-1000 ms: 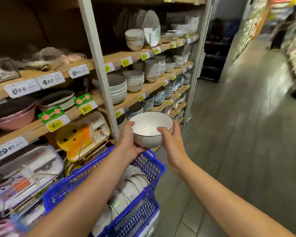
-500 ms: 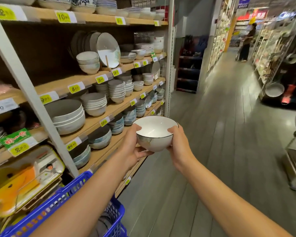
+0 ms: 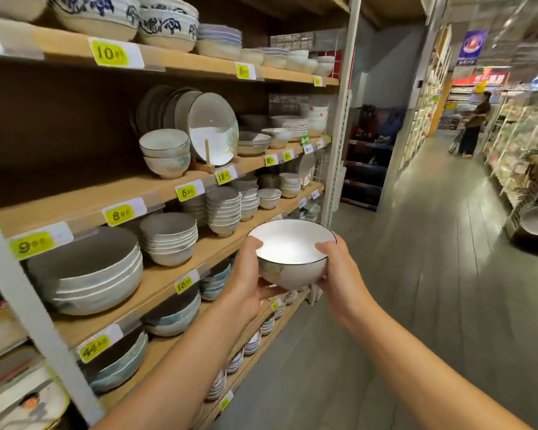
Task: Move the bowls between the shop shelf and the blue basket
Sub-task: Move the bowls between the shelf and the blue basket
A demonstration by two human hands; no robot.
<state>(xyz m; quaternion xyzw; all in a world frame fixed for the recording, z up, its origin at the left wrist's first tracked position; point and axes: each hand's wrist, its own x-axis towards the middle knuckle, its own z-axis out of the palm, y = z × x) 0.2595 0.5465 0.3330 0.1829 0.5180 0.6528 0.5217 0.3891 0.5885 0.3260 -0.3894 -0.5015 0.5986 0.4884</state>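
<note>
I hold one white bowl (image 3: 289, 252) with a thin dark rim in both hands. My left hand (image 3: 246, 280) cups it from below with the thumb hooked over the near rim. My right hand (image 3: 339, 274) clasps the opposite side, thumb likewise on the rim. The bowl is upright and in the air, just off the front edge of the shelf (image 3: 165, 276), level with the board that carries the stacked grey bowls (image 3: 170, 240); it touches no board. The blue basket is not in view, so I cannot count what it holds. Judgement: this bowl is mid-transfer, most likely headed for the shelf, given its height and nearness to the boards. Two similar dark-rimmed bowls (image 3: 165, 153) sit stacked on the board above, beside a plate (image 3: 213, 128) on a stand, with bare wood to their left; that is a plausible destination. Remaining: set this bowl down. Whether further bowls wait cannot be confirmed.
</note>
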